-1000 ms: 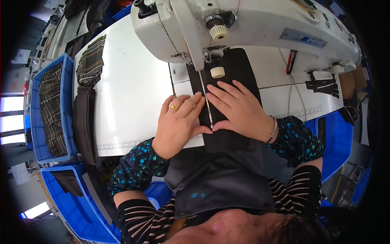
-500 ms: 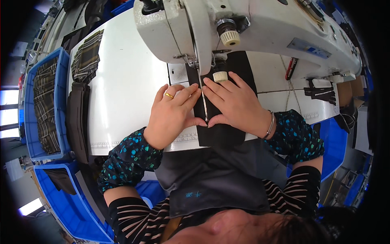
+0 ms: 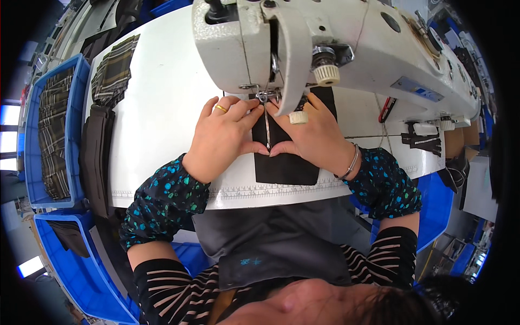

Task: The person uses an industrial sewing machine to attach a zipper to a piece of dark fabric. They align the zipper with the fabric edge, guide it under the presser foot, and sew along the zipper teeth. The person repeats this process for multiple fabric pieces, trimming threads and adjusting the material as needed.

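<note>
A black fabric piece (image 3: 287,170) lies under the head of the white sewing machine (image 3: 346,49). Down its length runs a zipper with metal teeth (image 3: 267,129), its far end at the presser foot (image 3: 264,96). My left hand (image 3: 219,135), with a gold ring, rests flat along the zipper's left side, fingers stretched toward the foot. On the other side, my right hand (image 3: 319,135) presses the cloth with fingers spread, some partly behind the machine's parts. Both thumbs point inward and almost meet at the zipper's near end.
Dark folded cloth (image 3: 97,157) and plaid pieces (image 3: 115,70) lie at the table's left edge. Beside them stand a blue bin of plaid cloth (image 3: 81,124) and a lower blue bin (image 3: 86,271). Red-handled snips (image 3: 387,109) and black strips (image 3: 421,142) are at the right.
The black fabric and zipper have slid farther under the presser foot, away from me, and both hands have moved along with them. The view has shifted slightly.
</note>
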`<state>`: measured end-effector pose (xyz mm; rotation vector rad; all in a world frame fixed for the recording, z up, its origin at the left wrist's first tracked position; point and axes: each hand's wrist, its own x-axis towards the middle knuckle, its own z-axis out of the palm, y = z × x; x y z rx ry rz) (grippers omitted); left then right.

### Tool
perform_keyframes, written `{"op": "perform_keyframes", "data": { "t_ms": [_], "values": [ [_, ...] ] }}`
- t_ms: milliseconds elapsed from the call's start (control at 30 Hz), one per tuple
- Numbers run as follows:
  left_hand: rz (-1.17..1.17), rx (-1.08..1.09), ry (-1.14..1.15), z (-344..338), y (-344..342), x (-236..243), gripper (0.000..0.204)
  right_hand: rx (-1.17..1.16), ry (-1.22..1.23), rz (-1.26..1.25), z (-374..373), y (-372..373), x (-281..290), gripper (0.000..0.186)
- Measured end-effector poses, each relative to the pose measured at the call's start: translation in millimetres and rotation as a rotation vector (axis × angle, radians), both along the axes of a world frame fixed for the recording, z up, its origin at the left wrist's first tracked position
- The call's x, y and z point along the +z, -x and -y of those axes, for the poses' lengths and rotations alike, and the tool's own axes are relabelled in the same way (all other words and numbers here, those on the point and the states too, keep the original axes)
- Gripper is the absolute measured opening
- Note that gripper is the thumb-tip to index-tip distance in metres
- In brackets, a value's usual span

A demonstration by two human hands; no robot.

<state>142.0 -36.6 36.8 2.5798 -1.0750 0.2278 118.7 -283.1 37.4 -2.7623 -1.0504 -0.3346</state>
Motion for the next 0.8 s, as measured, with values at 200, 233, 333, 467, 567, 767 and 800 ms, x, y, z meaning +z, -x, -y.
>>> {"op": "perform_keyframes", "data": {
  "t_ms": [200, 233, 333, 467, 567, 767, 800],
  "values": [
    [0.026, -0.006, 0.022, -1, 0, 0, 0.077, 0.007, -0.068, -0.003, -1, -2, 0, 0.075],
    [0.031, -0.004, 0.018, -1, 0, -1, 0.077, 0.007, -0.076, 0.002, -1, -2, -1, 0.076],
    [0.022, 0.004, 0.015, -1, -1, -2, 0.079, 0.005, -0.097, 0.009, 0, -5, -4, 0.077],
    [0.005, 0.0, 0.006, 1, -3, -2, 0.078, -0.002, -0.092, -0.005, 2, -5, -4, 0.079],
    [0.007, -0.004, 0.018, 2, -2, -4, 0.075, 0.002, -0.097, 0.001, 3, -5, -6, 0.078],
    [0.019, -0.043, 0.123, 1, 20, -8, 0.058, 0.014, -0.021, 0.003, 1, 17, -1, 0.075],
    [0.029, -0.055, 0.131, 2, 26, -7, 0.055, 0.025, -0.004, 0.003, 0, 26, 1, 0.074]
  ]
}}
